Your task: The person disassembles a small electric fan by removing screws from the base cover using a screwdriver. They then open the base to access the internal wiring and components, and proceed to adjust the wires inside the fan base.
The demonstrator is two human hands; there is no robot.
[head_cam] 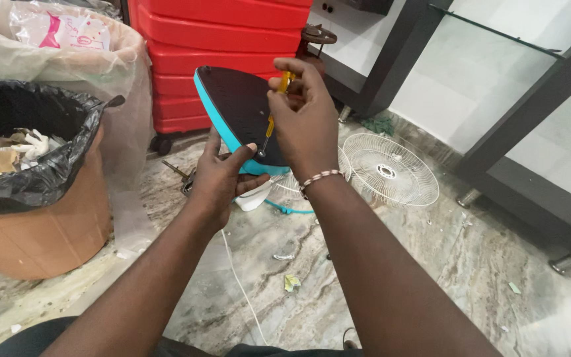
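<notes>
Grip: left hand (223, 182) clamps the iron's (242, 122) lower edge, thumb on the dark soleplate; right hand (305, 112) pinches a yellow screwdriver (277, 109), tip on the plate.
Iron: held tilted above the floor (431, 264), teal rim outward.
Handling: looks rigid, fairly heavy, slick-faced; rim likely gives the safest hold.
Nearby: fan grille (391, 168) lying flat.

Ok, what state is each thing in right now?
iron: held up, dark soleplate facing the camera
screwdriver: tip against the soleplate
left hand: gripping the iron's lower edge
right hand: gripping the screwdriver
fan grille: lying flat on the floor
bin: open, lined, partly filled
</notes>
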